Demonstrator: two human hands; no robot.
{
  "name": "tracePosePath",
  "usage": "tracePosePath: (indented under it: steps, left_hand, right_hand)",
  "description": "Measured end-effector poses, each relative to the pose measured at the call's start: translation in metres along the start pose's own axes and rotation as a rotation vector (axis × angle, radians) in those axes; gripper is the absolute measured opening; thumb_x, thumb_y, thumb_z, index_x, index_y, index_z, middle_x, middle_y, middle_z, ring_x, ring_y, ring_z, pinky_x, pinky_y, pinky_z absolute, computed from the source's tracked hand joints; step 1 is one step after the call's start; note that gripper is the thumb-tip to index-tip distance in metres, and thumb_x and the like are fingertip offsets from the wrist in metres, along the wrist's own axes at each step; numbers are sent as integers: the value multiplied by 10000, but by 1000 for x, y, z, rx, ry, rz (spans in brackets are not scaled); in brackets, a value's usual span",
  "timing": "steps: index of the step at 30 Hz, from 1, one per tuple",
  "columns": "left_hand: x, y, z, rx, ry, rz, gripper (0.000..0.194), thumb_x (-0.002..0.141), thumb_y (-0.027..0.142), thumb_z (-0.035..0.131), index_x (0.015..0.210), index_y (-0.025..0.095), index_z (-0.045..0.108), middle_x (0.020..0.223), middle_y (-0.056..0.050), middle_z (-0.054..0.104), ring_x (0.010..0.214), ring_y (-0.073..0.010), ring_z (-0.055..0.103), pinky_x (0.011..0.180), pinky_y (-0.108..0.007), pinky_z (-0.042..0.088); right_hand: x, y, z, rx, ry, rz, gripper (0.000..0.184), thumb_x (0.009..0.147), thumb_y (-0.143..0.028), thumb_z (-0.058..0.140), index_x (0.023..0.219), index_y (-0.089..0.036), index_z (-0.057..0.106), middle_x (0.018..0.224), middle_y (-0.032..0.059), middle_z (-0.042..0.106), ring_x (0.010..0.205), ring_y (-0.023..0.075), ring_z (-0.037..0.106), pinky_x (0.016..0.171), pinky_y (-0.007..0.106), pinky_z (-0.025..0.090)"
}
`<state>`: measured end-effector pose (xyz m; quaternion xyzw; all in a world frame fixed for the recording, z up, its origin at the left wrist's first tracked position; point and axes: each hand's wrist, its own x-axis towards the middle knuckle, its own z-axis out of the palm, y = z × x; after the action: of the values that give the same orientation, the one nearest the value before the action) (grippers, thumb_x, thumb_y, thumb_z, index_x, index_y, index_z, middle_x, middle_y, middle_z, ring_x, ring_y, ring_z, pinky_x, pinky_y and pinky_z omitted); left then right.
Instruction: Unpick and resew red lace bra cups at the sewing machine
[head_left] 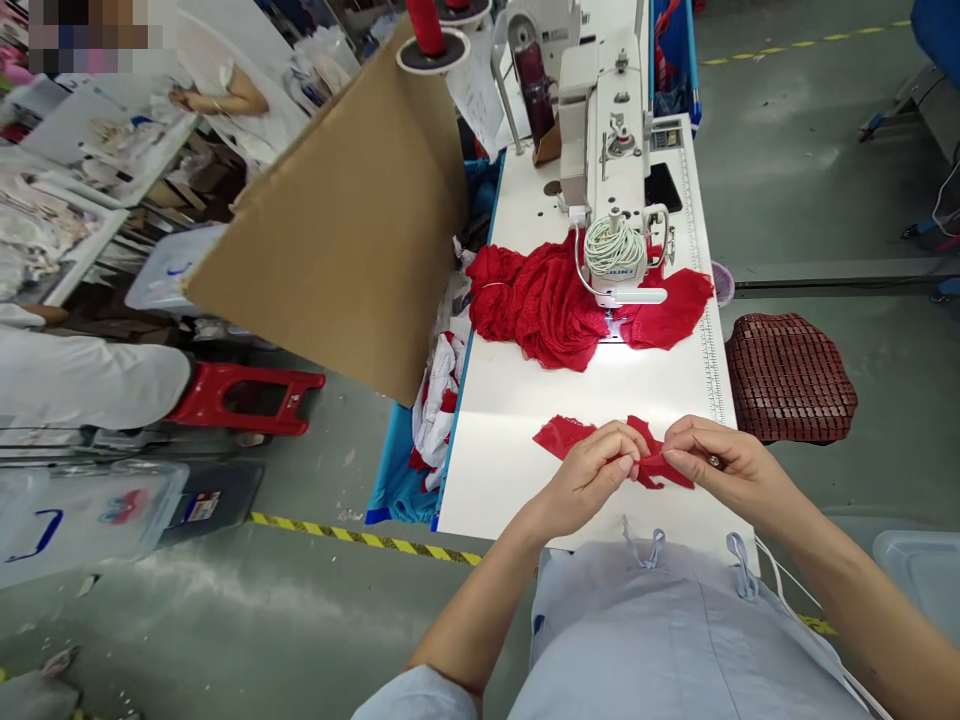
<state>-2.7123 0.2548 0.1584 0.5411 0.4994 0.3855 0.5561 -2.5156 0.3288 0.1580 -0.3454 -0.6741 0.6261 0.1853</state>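
Between my two hands, low over the white sewing table (495,430), is a small piece of red fabric (562,435) with a lacy edge. My left hand (592,475) pinches it near the middle, thumb against fingers. My right hand (716,465) grips the same fabric at its right part, and a small dark metal object (715,461) pokes out between its fingers, too hidden to name. Beyond my hands stands a white sewing machine (600,130), its lamp lit at the needle. A gathered heap of red lacy fabric (540,300) lies under and left of the machine head.
A large cardboard sheet (352,230) leans at the table's left, above a blue bin (397,490) with white and red cloth. A phone (663,187) lies right of the machine. Right of the table is a beaded seat (787,380). Other people sit at the left.
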Motion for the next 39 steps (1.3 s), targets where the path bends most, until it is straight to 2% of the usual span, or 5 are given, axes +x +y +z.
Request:
tracePosePath:
  steps: [7,19,25,32,39]
  left_hand:
    - [7,-10,3,-231,-67,-145,289,937,461,468,796,211,496,813,-16,506,800,-169,479,783,-301,412]
    - [7,0,12,74,175,-95,160,957,302,492,871,204,584,816,-1,592,747,-142,512,696,-268,404]
    - [5,-1,18,223,320,76,192,964,248,463,801,209,556,824,-30,586,788,-165,540,735,-293,428]
    - [6,-5,22,-307,165,-106,189,930,345,582,822,190,584,947,-42,615,913,-166,584,862,-291,467]
    - [13,-9,36,-623,212,-201,241,923,422,616,899,183,605,1144,-93,684,948,-184,666,895,-348,526]
  right_hand:
    - [-2,5,5,-73,130,15,278,915,-381,570,1145,-253,660,947,42,670,529,94,460,510,260,437]
    - [-1,5,18,61,127,126,324,811,-526,682,895,-215,659,512,-93,309,477,100,299,463,250,285]
    - [-3,-2,19,73,191,84,329,867,-532,623,799,-210,627,596,-32,493,524,113,369,479,260,300]
    - [-1,10,12,174,117,145,352,830,-566,654,840,-217,614,699,-3,566,606,138,493,544,268,426]
    - [-19,18,16,-197,504,111,377,929,-542,510,1140,-234,566,980,61,609,580,130,525,528,300,473]
